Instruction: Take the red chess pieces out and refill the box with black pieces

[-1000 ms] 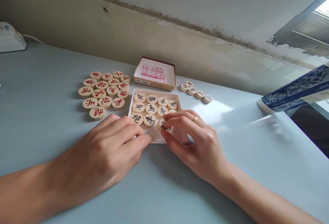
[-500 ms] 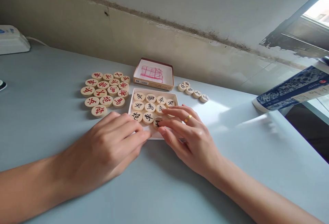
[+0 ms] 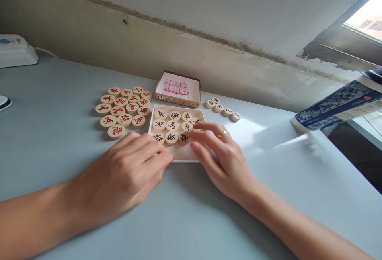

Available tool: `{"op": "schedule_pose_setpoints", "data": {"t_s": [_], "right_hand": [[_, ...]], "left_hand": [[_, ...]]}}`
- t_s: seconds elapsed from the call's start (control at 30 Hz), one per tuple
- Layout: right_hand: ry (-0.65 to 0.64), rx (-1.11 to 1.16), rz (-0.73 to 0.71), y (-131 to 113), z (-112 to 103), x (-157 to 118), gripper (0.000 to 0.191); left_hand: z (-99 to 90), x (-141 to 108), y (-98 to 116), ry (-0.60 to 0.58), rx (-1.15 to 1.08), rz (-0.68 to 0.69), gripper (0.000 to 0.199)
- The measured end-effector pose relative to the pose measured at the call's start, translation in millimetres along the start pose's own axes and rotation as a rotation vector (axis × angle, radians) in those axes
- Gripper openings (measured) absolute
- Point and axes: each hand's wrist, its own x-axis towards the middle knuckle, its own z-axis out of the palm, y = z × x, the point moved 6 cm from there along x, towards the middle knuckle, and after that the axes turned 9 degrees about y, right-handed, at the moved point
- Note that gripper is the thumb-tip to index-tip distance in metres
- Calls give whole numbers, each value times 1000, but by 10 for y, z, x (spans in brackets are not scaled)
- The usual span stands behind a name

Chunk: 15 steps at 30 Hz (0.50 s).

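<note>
A shallow white box (image 3: pixel 191 155) holds rows of round xiangqi pieces with black characters. My left hand (image 3: pixel 135 168) is closed at its front left corner, the thumb and fingertips pinching the wall. Over the box's right side hovers my right hand (image 3: pixel 227 156), a gold ring on one finger. Its thumb and fingers are apart, and the fingertips are at a black-lettered piece (image 3: pixel 184 137) in the front row. This hand partly hides pieces on the right. The left fingers partly cover the front left piece (image 3: pixel 158 137).
Red-lettered pieces (image 3: pixel 124 120) lie grouped left of the box. Behind it is the upturned lid (image 3: pixel 179 88) with pink lines inside. Several black-lettered pieces (image 3: pixel 227 111) lie to the right. A blue patterned cylinder (image 3: pixel 337 104) stands at the right edge, a white device (image 3: pixel 18 51) far left.
My right thumb and fingers have spread and drawn back slightly to the right from the front-row piece, whose character now shows more fully. The left hand stays at the box corner.
</note>
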Motion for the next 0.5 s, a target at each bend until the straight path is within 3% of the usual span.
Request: {"op": "schedule_pose_setpoints", "data": {"t_s": [0.2, 0.37, 0.5], "right_hand": [[106, -305, 165, 486, -81, 22, 39], [-102, -514, 454, 889, -23, -7, 57], [-170, -552, 489, 898, -6, 19, 57]], "left_hand": [[-10, 7, 14, 15, 0, 9, 20], [-7, -2, 15, 13, -4, 6, 20], [-13, -4, 19, 23, 19, 18, 22]]}}
